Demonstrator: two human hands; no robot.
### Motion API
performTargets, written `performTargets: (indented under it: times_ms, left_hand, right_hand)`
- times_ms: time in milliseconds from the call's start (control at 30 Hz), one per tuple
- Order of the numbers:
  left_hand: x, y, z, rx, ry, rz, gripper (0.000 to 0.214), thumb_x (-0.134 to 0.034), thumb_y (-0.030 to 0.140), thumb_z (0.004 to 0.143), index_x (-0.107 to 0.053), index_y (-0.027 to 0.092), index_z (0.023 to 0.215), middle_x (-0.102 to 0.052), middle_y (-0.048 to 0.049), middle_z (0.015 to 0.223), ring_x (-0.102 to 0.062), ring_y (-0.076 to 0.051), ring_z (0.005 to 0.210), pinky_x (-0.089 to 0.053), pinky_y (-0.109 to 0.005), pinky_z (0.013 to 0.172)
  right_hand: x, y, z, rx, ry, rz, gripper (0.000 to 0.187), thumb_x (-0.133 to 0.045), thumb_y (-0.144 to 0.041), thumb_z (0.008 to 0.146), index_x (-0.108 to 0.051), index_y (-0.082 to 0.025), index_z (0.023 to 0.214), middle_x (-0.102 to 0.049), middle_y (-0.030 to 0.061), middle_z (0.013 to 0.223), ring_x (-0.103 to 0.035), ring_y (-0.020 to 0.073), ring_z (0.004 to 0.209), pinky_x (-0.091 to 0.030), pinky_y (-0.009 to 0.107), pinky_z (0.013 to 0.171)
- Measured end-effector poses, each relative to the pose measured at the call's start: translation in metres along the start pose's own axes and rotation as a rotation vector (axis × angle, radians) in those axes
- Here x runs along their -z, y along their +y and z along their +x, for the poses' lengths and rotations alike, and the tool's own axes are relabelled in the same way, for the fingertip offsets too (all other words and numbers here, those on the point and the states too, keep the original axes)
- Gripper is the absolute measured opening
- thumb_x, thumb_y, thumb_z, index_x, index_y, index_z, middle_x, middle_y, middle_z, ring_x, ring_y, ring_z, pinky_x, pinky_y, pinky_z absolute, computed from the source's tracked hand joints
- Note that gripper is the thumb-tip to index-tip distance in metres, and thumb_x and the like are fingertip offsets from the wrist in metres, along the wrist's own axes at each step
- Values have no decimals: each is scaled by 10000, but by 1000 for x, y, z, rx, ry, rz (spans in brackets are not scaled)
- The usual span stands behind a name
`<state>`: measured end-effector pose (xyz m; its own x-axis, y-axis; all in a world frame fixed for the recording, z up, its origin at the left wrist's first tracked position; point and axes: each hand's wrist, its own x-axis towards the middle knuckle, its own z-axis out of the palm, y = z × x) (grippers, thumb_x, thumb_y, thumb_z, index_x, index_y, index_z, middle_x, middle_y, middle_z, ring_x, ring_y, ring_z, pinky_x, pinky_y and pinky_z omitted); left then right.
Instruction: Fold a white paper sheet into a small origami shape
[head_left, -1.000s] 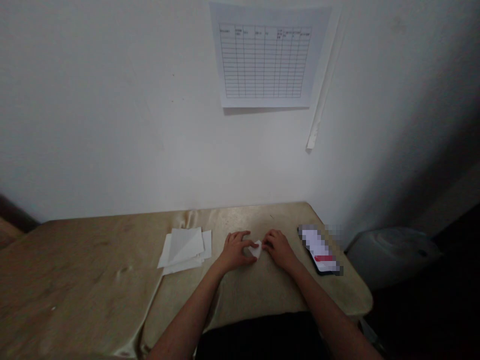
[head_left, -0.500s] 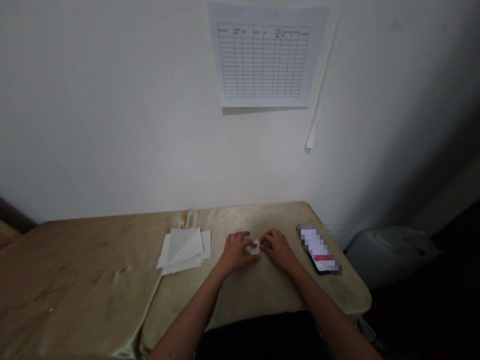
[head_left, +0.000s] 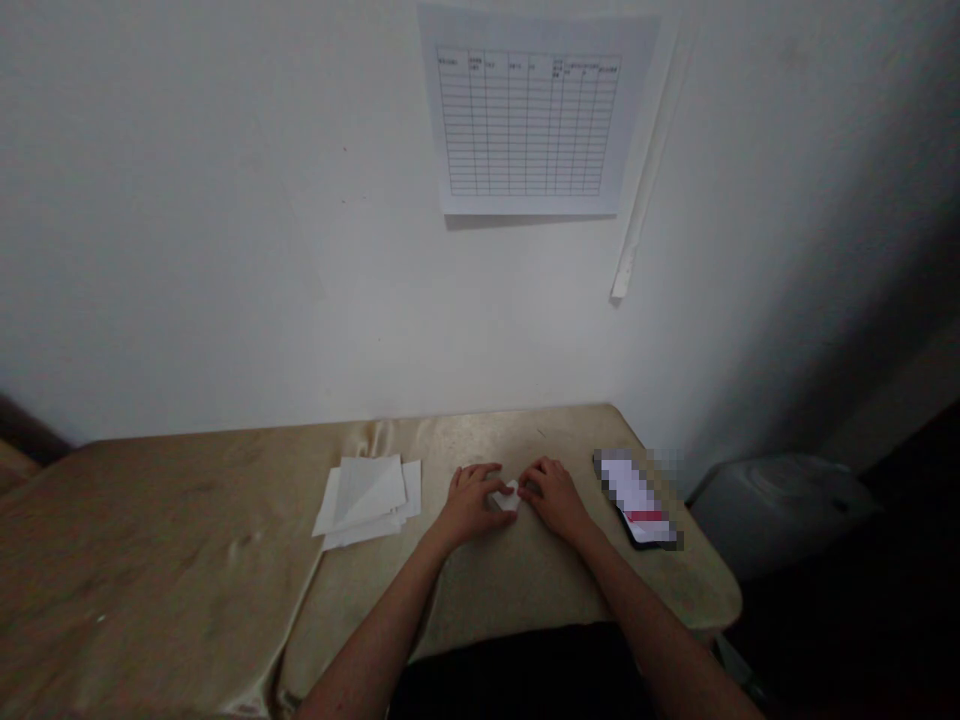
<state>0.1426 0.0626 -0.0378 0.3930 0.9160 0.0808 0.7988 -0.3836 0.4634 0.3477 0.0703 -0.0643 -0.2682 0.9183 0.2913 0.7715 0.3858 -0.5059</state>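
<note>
1. Wall [head_left: 225, 250]: one, pale, behind everything.
2. Table [head_left: 187, 560]: one, under a glossy tan cover. Creased in places; a light slip would probably slide easily here.
3. Jug [head_left: 780, 510]: one, greyish, beyond the table's right end. Dim; exact kind hard to tell.
4. Sheet [head_left: 529, 125]: one, printed grid, on the wall.
5. Strip [head_left: 643, 215]: one, white, on the wall just right of the sheet.
6. Papers [head_left: 367, 495]: one loose pile, left of the hands. At least three, overlapping; full count hidden.
7. Hands: two. Left hand [head_left: 476, 503] has thumb and index closed about the slip, other fingers spread. Right hand [head_left: 551, 493] is curled, tips at the slip's right corner; pinching or only pressing, cannot tell.
8. Phone [head_left: 637, 505]: one, screen up, right of the right hand, partly pixelated.
9. Slip [head_left: 508, 499]: one, white, low over the table between the hands. Looks like folded paper. Judged very light, stiffer along any fold, soft at single layers; easily creased or torn. Best held flat by opposite edges, fingertips only, with a light pinch at the corner.
</note>
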Motion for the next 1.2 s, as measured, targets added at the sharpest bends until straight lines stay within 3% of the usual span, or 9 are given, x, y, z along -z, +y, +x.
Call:
performTargets:
  times_ms: [867,1200]
  left_hand:
    - [-1,-3,2,-5,-7,20,413,-838,431,691,-742,349,1083,-551,-16,1460,-438,-323,1384,-230,-553,1195]
    - [-6,-8,1,-60,15,41,413,-822,408,714,-698,353,1105,-563,-19,1431,-445,-326,1367,-199,-622,1180]
  right_hand:
    - [2,-13,-1,-32,16,-38,62,-675,-241,891,-712,-222,938,-625,86,1075,-519,253,1074,-406,386,961]
    - [0,-11,0,-68,0,-20,66,-676,-266,892,-704,-211,916,-641,67,1087,-519,239,1099,-388,362,976]
